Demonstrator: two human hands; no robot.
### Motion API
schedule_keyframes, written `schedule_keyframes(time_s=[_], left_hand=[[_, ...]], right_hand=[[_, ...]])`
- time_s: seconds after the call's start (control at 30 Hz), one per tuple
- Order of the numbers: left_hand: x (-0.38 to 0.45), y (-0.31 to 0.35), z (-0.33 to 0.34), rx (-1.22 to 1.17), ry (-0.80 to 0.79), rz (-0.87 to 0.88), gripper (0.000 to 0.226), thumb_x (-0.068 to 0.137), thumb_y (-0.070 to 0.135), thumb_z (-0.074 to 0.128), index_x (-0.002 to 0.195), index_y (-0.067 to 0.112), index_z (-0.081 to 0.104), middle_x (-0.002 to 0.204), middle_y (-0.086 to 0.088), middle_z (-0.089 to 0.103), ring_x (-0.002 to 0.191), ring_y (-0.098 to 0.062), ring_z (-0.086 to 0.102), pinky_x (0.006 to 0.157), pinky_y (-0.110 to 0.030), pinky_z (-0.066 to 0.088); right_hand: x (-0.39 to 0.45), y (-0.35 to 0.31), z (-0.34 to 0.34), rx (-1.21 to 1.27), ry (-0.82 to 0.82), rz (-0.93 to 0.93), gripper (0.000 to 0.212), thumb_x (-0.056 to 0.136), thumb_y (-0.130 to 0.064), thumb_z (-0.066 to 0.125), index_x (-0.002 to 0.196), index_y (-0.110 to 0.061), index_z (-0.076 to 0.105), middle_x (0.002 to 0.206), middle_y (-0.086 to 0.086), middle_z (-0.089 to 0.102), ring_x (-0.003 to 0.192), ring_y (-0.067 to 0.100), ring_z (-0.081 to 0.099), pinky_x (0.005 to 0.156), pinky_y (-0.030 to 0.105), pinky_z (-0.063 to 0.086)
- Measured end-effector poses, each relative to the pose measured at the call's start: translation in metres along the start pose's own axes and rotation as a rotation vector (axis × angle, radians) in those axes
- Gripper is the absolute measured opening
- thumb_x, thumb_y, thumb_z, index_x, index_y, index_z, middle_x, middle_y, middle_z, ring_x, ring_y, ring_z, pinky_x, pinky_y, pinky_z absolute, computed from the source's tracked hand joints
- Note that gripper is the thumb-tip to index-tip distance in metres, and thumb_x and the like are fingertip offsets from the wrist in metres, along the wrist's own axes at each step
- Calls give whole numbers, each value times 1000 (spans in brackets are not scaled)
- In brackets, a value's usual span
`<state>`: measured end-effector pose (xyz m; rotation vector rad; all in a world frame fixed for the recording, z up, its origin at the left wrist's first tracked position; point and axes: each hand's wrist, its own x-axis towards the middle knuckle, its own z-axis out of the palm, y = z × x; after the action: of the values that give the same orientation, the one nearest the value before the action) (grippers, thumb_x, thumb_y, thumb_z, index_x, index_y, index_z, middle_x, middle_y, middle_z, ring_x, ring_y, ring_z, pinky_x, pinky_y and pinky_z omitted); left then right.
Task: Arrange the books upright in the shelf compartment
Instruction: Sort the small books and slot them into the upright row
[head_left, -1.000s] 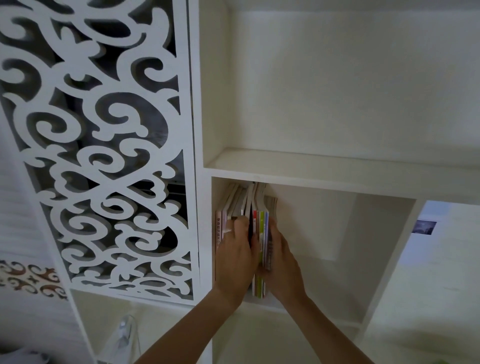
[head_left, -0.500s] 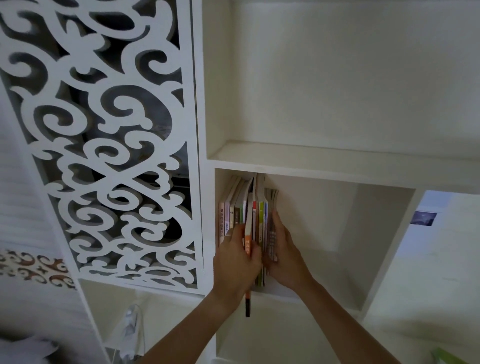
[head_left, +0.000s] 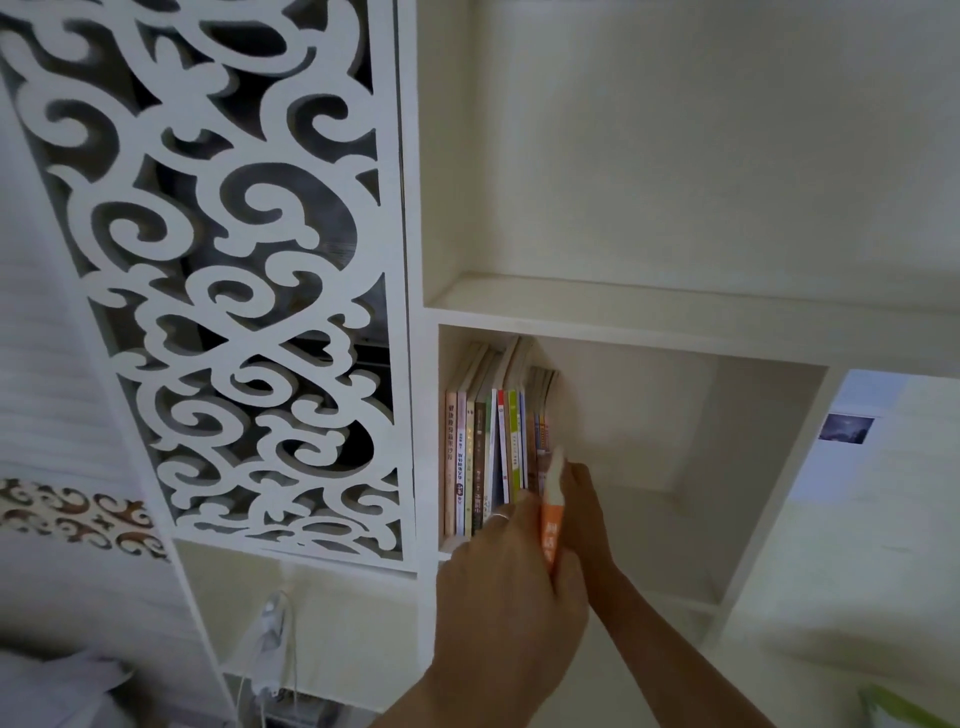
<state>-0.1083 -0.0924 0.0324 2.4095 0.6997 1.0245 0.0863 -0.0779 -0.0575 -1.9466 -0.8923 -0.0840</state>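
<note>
A row of thin books (head_left: 483, 457) stands upright against the left wall of the white shelf compartment (head_left: 623, 338). My left hand (head_left: 514, 587) is shut on an orange-and-white book (head_left: 553, 525), which is pulled out in front of the row's right end and tilted slightly. My right hand (head_left: 584, 514) sits just right of that book, against the row's right end. Its fingertips are hidden behind the orange book.
The right part of the compartment holds nothing. Above it is a bare shelf (head_left: 675, 296). A white scroll-cut panel (head_left: 234, 291) stands to the left. A lower compartment holds a white cable and plug (head_left: 272, 639).
My left hand has drawn the orange book out of the row and shifted it right, to the row's end. My right hand has slid down and slightly right.
</note>
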Motion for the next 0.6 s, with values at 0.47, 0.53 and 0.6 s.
schedule_keyframes(time_s=[0.47, 0.53, 0.6], left_hand=[[36, -7, 12, -240, 157, -77, 47, 88, 53, 31, 92, 20, 64, 77, 8, 64, 60, -7, 58, 57, -13, 43], [38, -8, 12, -240, 173, -87, 47, 88, 51, 33, 94, 16, 64, 78, 6, 63, 61, -7, 57, 58, -14, 42], [42, -8, 11, -219, 194, -74, 41, 90, 48, 35, 94, 17, 62, 78, 7, 61, 62, -8, 59, 58, -17, 43]], right_hand=[[50, 12, -45, -50, -328, 30, 43, 100, 4, 52, 142, -5, 45, 120, 3, 58, 88, 3, 61, 74, 7, 43], [61, 13, -50, -171, -368, 3, 50, 98, 2, 56, 146, -5, 44, 131, 11, 61, 102, 18, 62, 81, 16, 46], [61, 4, -52, -127, -384, -12, 28, 101, -12, 59, 128, -9, 58, 116, 12, 68, 94, 18, 65, 84, 27, 52]])
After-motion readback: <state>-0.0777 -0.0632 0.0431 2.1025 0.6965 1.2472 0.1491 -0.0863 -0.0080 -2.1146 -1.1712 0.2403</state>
